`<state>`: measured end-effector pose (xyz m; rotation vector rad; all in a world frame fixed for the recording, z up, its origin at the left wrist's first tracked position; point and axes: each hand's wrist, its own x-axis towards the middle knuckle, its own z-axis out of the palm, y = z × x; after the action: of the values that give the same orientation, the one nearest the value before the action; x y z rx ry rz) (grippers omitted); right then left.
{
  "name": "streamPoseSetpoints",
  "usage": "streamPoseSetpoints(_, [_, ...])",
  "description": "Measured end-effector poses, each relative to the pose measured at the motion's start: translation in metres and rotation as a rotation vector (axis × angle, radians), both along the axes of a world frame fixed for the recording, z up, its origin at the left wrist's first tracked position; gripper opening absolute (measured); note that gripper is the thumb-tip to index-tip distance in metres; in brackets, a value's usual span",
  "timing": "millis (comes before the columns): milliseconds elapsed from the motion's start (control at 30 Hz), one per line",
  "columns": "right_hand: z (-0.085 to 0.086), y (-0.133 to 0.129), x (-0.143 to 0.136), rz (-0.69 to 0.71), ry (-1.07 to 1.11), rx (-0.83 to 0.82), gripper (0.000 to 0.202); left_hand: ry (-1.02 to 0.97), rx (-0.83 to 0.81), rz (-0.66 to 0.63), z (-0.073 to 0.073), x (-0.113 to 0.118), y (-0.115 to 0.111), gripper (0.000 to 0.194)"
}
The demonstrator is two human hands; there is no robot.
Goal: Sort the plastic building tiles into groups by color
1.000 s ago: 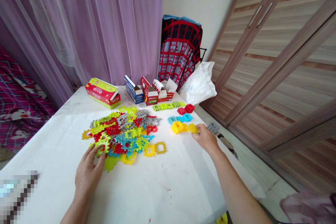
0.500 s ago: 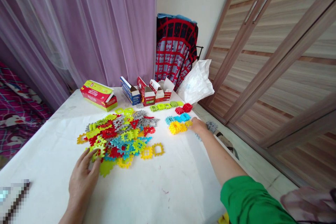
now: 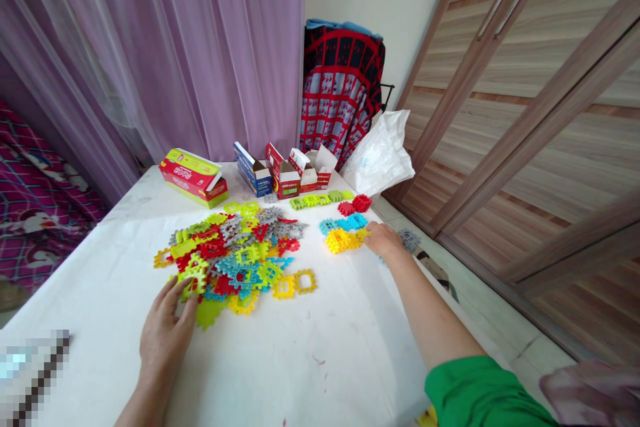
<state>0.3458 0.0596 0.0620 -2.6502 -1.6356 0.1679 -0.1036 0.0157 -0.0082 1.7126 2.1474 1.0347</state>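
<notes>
Left grip (image 3: 167, 323): thumb and fingers apart, palm down, fingertips at a lime piece (image 3: 193, 278) on the near left edge of the pile (image 3: 235, 250). Pile is mixed lime, red, grey, blue and yellow toothed plastic pieces, ahead and to the right of this grip. Right grip (image 3: 383, 240): fingers at the right end of the yellow row (image 3: 341, 241); can't tell if they're clamped on a piece. Row runs left from that grip.

Blue row (image 3: 344, 224) just beyond the yellow one, ahead-left of the right grip; red pieces (image 3: 361, 203) farther ahead, lime row (image 3: 320, 200) ahead-left of them. Grey pieces (image 3: 409, 240) just right of the right grip, partly hidden. Two yellow frames (image 3: 295, 284) between the grips, off the pile's right side. Cardboard boxes (image 3: 283, 177) along the far side of the counter (image 3: 280, 367), beyond both grips; white bag (image 3: 383, 153) beyond the right one.
</notes>
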Motion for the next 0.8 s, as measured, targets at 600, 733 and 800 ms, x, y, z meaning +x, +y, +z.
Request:
streamPoseSetpoints(600, [-0.054,-0.068,-0.106,0.717,0.372,0.237,0.029,0.003,0.008,-0.007,-0.002,0.001,-0.004,0.042])
streamPoseSetpoints(733, [-0.048,-0.069,-0.081,0.754,0.38,0.18,0.037,0.001,0.009,-0.003,0.0,0.002,-0.004,0.041])
streamPoseSetpoints(800, [-0.046,-0.07,-0.068,0.734,0.359,0.169,0.042,-0.003,0.015,-0.008,0.0,0.002,-0.004,0.041])
